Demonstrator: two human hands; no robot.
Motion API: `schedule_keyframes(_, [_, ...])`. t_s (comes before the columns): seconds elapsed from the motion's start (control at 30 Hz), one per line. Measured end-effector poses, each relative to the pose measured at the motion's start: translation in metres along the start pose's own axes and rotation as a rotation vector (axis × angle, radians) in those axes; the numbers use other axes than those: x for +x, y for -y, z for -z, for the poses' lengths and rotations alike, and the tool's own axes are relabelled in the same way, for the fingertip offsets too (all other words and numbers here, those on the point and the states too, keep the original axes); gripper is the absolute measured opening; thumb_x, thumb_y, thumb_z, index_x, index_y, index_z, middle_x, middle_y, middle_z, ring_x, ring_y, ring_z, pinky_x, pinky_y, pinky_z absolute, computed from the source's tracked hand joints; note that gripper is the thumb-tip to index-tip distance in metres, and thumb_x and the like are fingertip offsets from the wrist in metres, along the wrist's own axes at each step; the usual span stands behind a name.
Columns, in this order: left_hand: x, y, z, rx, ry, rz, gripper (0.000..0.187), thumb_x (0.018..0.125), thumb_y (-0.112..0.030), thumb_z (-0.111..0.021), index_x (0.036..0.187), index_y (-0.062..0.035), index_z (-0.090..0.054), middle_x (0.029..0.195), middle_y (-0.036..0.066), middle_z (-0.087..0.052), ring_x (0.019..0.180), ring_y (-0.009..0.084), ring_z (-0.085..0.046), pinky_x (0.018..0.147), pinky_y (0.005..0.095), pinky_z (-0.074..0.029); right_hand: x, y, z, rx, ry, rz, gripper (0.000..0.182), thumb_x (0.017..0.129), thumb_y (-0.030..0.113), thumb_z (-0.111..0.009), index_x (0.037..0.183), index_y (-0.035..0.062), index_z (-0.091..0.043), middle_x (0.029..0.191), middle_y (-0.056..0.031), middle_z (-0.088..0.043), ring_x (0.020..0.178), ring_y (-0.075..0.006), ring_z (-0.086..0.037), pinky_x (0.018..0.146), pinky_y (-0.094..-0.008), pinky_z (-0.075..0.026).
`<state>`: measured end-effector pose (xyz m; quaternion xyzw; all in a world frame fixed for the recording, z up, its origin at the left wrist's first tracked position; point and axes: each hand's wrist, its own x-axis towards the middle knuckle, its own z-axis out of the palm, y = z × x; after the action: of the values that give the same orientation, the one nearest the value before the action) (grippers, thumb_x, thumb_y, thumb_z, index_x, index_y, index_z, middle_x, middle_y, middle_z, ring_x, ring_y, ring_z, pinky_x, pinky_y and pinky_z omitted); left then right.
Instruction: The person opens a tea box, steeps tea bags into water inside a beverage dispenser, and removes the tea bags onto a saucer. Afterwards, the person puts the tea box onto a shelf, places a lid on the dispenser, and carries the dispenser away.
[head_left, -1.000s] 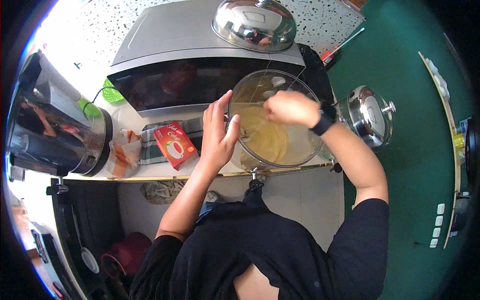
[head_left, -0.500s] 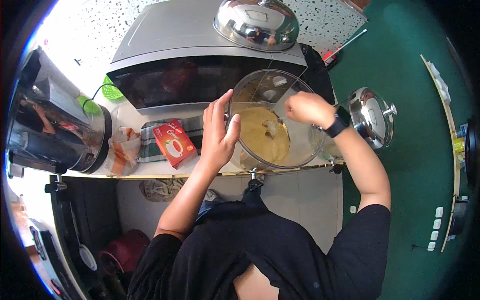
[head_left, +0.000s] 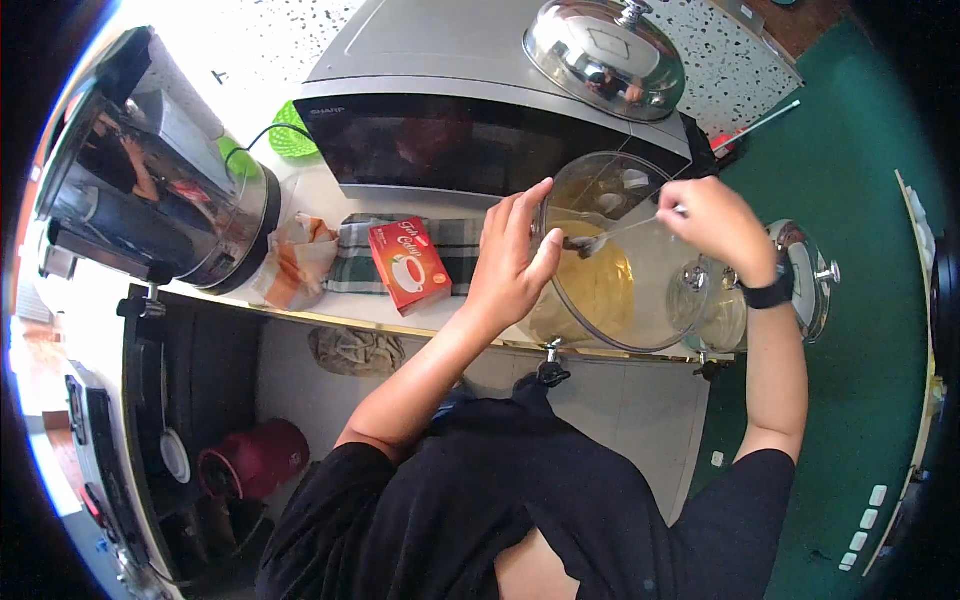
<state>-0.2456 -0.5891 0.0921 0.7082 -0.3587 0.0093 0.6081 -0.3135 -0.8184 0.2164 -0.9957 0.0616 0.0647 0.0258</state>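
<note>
A clear drink dispenser (head_left: 655, 345) stands at the counter's front edge, its tap (head_left: 552, 352) facing me. Yellowish liquid (head_left: 605, 290) shows inside. My left hand (head_left: 510, 260) lies along the dispenser's left side, fingers stretched, fingertips and thumb at the rim. Closed round the handle of a metal spoon (head_left: 612, 233), my right hand (head_left: 710, 225) is over the right part of the opening. The spoon slants down to the left, its dark-looking end near the inner left wall. A second clear dispenser (head_left: 725, 320) with its own tap stands on the right.
Behind stands a microwave (head_left: 420, 140) with a domed metal lid (head_left: 605, 60) on top. To the left are a red tea box (head_left: 410, 265) on a checked cloth (head_left: 350, 255), a plastic bag (head_left: 300, 260) and a large dark appliance (head_left: 190, 200). Another metal lid (head_left: 808, 285) is at right.
The view has shifted, so everything sits further right. My right hand has moved toward the upper right relative to the dispenser, and the spoon now reaches across to its left side.
</note>
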Motion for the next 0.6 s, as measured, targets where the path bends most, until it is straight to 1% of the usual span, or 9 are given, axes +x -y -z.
schedule_keyframes(0.03, [0.000, 0.002, 0.000, 0.023, -0.013, -0.026, 0.049, 0.086, -0.021, -0.054, 0.131, -0.0050, -0.042, 0.112, 0.016, -0.051, 0.103, 0.0313, -0.046, 0.091, 0.0387, -0.037, 0.005, -0.006, -0.022, -0.040, 0.002, 0.066, 0.014, 0.077, 0.018, -0.062, 0.082, 0.0057, -0.066, 0.075, -0.0158, -0.065, 0.071, -0.0310, -0.065, 0.063, -0.0388, -0.051])
schedule_keyframes(0.1, [0.000, 0.007, -0.003, 0.054, -0.031, -0.083, 0.049, 0.086, -0.021, -0.054, 0.132, -0.0049, -0.042, 0.113, 0.016, -0.051, 0.103, 0.0312, -0.046, 0.091, 0.0386, -0.037, 0.015, -0.003, -0.057, -0.183, 0.160, 0.062, 0.015, 0.077, 0.020, -0.061, 0.083, 0.0085, -0.068, 0.077, -0.0151, -0.066, 0.075, -0.0317, -0.065, 0.066, -0.0409, -0.052])
schedule_keyframes(0.13, [0.000, 0.004, 0.000, 0.049, 0.021, -0.036, 0.049, 0.088, -0.018, -0.048, 0.134, -0.0038, -0.040, 0.122, 0.017, -0.050, 0.115, 0.0304, -0.045, 0.100, 0.0387, -0.032, 0.019, -0.005, -0.081, -0.277, 0.197, 0.065, 0.015, 0.077, 0.022, -0.061, 0.082, 0.0096, -0.068, 0.078, -0.0152, -0.066, 0.076, -0.0327, -0.065, 0.066, -0.0424, -0.052])
schedule_keyframes(0.2, [0.001, 0.010, -0.002, 0.067, -0.037, -0.127, 0.049, 0.086, -0.019, -0.055, 0.132, -0.0047, -0.043, 0.115, 0.016, -0.051, 0.103, 0.0314, -0.046, 0.091, 0.0381, -0.037, 0.020, -0.004, -0.108, -0.318, 0.250, 0.110, 0.015, 0.077, 0.022, -0.060, 0.079, 0.0091, -0.067, 0.077, -0.0153, -0.066, 0.076, -0.0338, -0.064, 0.066, -0.0437, -0.052])
schedule_keyframes(0.27, [0.001, 0.003, 0.000, 0.038, 0.002, -0.054, 0.049, 0.086, -0.018, -0.054, 0.132, -0.0040, -0.043, 0.115, 0.016, -0.051, 0.102, 0.0309, -0.047, 0.091, 0.0382, -0.037, 0.018, 0.009, -0.088, -0.265, 0.277, 0.122, 0.015, 0.077, 0.022, -0.060, 0.080, 0.0086, -0.067, 0.074, -0.0169, -0.065, 0.073, -0.0347, -0.064, 0.065, -0.0437, -0.052])
schedule_keyframes(0.33, [0.002, 0.010, -0.003, 0.097, -0.035, -0.136, 0.049, 0.086, -0.017, -0.054, 0.131, -0.0037, -0.043, 0.113, 0.015, -0.051, 0.100, 0.0298, -0.047, 0.090, 0.0376, -0.037, 0.011, 0.022, -0.045, -0.155, 0.143, 0.129, 0.016, 0.078, 0.022, -0.060, 0.081, 0.0081, -0.066, 0.074, -0.0180, -0.064, 0.072, -0.0349, -0.064, 0.066, -0.0434, -0.052])
schedule_keyframes(0.47, [0.001, 0.003, -0.001, 0.058, -0.003, -0.053, 0.048, 0.086, -0.016, -0.053, 0.131, -0.0032, -0.043, 0.110, 0.014, -0.051, 0.097, 0.0282, -0.046, 0.089, 0.0364, -0.037, -0.008, 0.021, 0.018, 0.005, -0.143, 0.078, 0.016, 0.080, 0.021, -0.061, 0.081, 0.0049, -0.064, 0.072, -0.0151, -0.063, 0.068, -0.0321, -0.063, 0.062, -0.0393, -0.049])
schedule_keyframes(0.53, [0.001, 0.005, -0.002, 0.066, -0.021, -0.092, 0.048, 0.086, -0.016, -0.053, 0.131, -0.0034, -0.043, 0.108, 0.014, -0.051, 0.094, 0.0272, -0.045, 0.087, 0.0356, -0.037, -0.017, 0.029, 0.037, 0.015, -0.147, 0.003, 0.016, 0.080, 0.021, -0.061, 0.080, 0.0048, -0.063, 0.072, -0.0144, -0.064, 0.068, -0.0318, -0.063, 0.062, -0.0386, -0.049])
schedule_keyframes(0.6, [0.002, 0.005, -0.003, 0.061, -0.025, -0.104, 0.048, 0.086, -0.016, -0.052, 0.132, -0.0036, -0.042, 0.108, 0.014, -0.051, 0.094, 0.0269, -0.045, 0.086, 0.0354, -0.038, -0.019, 0.027, 0.026, 0.004, -0.131, 0.039, 0.015, 0.080, 0.020, -0.061, 0.081, 0.0052, -0.064, 0.071, -0.0146, -0.064, 0.068, -0.0319, -0.063, 0.062, -0.0385, -0.050])
